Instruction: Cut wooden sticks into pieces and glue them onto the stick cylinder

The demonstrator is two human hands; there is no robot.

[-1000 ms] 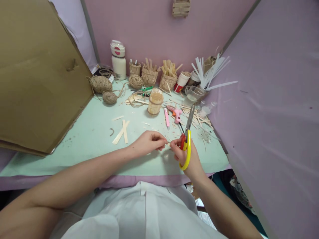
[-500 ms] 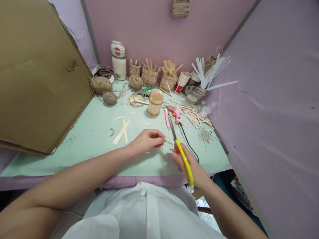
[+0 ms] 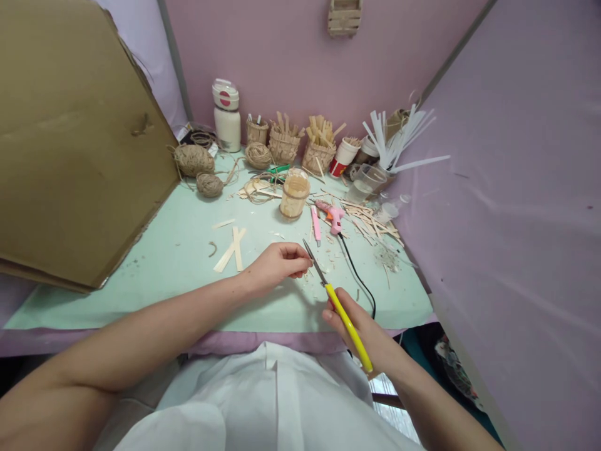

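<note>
Left fingers: the left hand [image 3: 280,266] is curled, thumb and forefinger nearly together, seemingly pinching a pale sliver [image 3: 310,262] too small to make out well
Sliver: at the very tips of the left fingers, on the side facing the right hand; its long axis cannot be told
Blades: the scissors [image 3: 348,326] reach across the small gap between the hands, their blades running just beside the left fingertips and the points a little beyond them; touching or merely near, I cannot tell
Blade spread: they look almost together, though from here I cannot be sure
Scissors' long axis: slanting, points forward and to the left, yellow handle back toward the body and to the right
Right fingers: the right hand [image 3: 354,319] is wrapped around the handle, holding the scissors; how far the fingers are spread inside the loops is hidden
Nearer hand: the left has the sliver at its tips; the right sits farther back and to the right, bridged to it by the blades
Pink cutter: the cutter [image 3: 315,225] lies ahead of the blade points, with the glue gun [image 3: 335,216] just right of it
Round pot: the pot [image 3: 294,197] stands upright, forward of the left hand
Crossed strips: the strips [image 3: 237,250] lie left of the left hand, flat on the tabletop [image 3: 178,247]
</note>
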